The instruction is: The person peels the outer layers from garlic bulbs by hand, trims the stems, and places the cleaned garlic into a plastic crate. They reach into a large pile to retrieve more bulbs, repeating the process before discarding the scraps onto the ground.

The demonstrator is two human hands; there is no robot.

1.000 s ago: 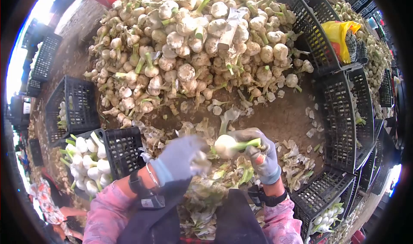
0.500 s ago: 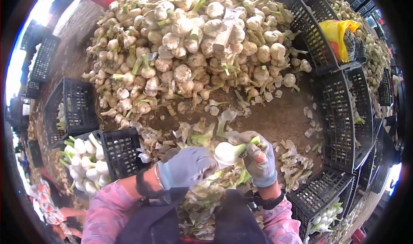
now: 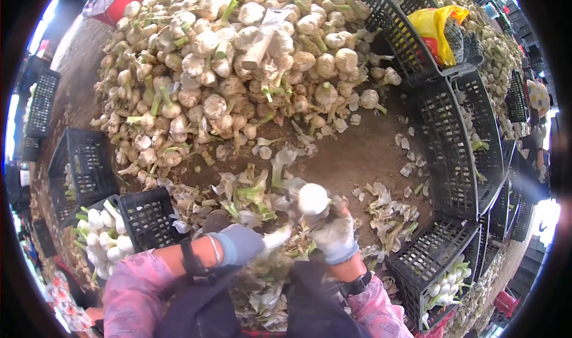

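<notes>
A peeled white garlic bulb (image 3: 313, 199) stands up from my right hand (image 3: 335, 233), whose gloved fingers are wrapped round its lower part. My left hand (image 3: 244, 242), also gloved, is a little lower and to the left, apart from the bulb; its fingertips are smeared by motion, and a pale blur trails from them. Beyond both hands rises a large heap of unpeeled garlic (image 3: 220, 81). Loose skins and leaf scraps (image 3: 253, 192) lie on the ground around the hands and between the knees.
At the left a black crate (image 3: 149, 219) stands beside peeled bulbs (image 3: 104, 236). More black crates (image 3: 447, 141) line the right side, one with peeled garlic (image 3: 447, 287). A yellow bag (image 3: 435, 31) hangs at the upper right. Part of a person (image 3: 62, 296) shows at the lower left.
The view has shifted, so the heap and crates sit further left. The held bulb has turned from lying sideways to pointing up. My left hand has moved away from the bulb.
</notes>
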